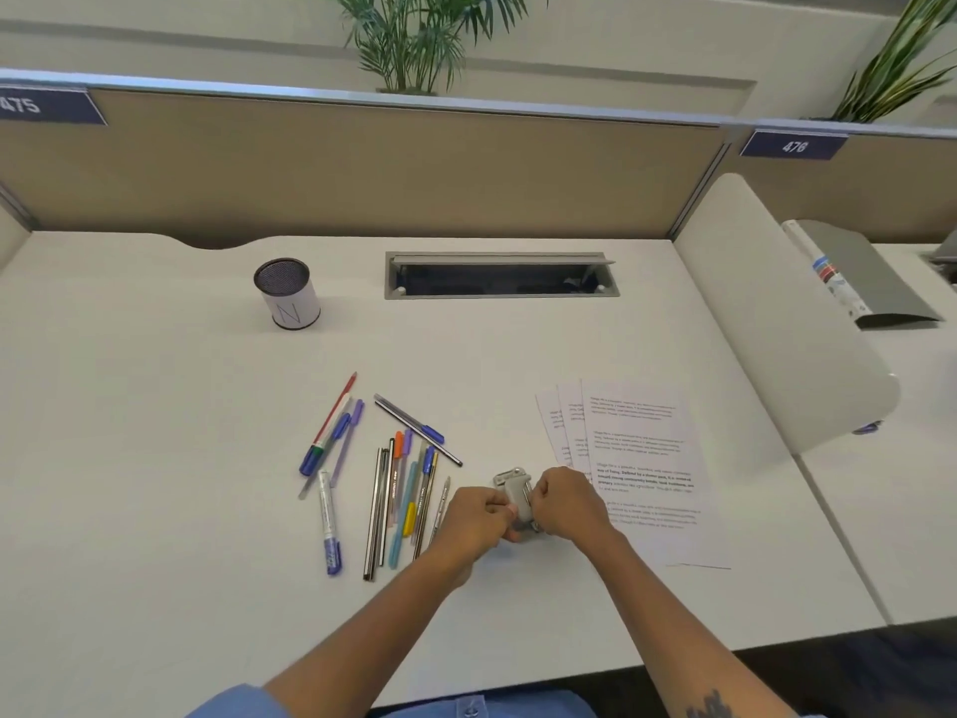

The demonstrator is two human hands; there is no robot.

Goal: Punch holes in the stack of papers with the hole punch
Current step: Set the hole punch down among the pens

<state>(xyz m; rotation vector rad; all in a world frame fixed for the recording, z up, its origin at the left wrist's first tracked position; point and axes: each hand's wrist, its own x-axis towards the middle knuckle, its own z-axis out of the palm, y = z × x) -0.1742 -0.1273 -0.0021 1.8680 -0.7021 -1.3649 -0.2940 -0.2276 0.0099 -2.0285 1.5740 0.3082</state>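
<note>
A small grey hole punch [516, 493] sits on the white desk [155, 484] between my two hands. My left hand [479, 515] grips its left side with curled fingers. My right hand [567, 502] grips its right side, fingers curled over it. Much of the punch is hidden by both hands. To the right lies a fanned stack of printed papers [647, 458], apart from the punch, with my right hand over its left edge.
Several pens and markers [393, 479] lie scattered left of my hands. A mesh pen cup [287, 293] stands at the back left. A cable slot [499, 276] is at the back centre. A white divider [777, 323] rises on the right.
</note>
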